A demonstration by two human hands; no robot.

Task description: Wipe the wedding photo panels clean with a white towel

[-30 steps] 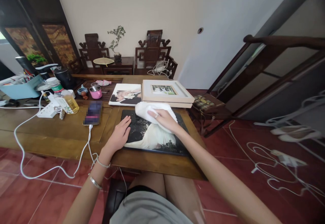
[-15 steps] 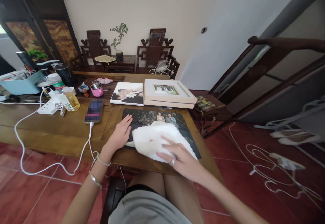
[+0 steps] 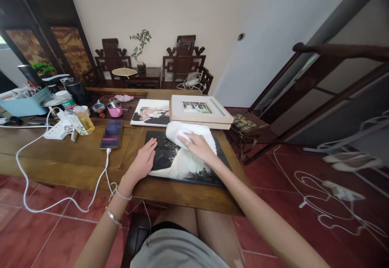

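A dark photo panel point(image 3: 165, 154) with a printed picture, a pale gown showing in it, lies flat on the wooden table point(image 3: 182, 193) in front of me. My left hand point(image 3: 145, 158) rests flat on the panel's left edge, fingers stretched out. A fluffy white cloth point(image 3: 199, 132) covers the panel's upper part. My right hand point(image 3: 199, 148) is closed on this cloth and presses it against the panel, its fingers partly sunk in the folds. The people in the picture are hidden under the cloth.
Behind the panel lie a photo album point(image 3: 151, 112) and a box with a framed picture point(image 3: 200, 112). To the left are a phone point(image 3: 111, 134) on a white cable, a pink cup point(image 3: 114, 109), a bottle point(image 3: 77, 118) and a power strip point(image 3: 56, 130). A wooden chair point(image 3: 273, 102) stands right.
My right hand has moved the cloth away from me, from the panel's lower right to its upper edge. The printed gown is uncovered. My left hand stays in place.
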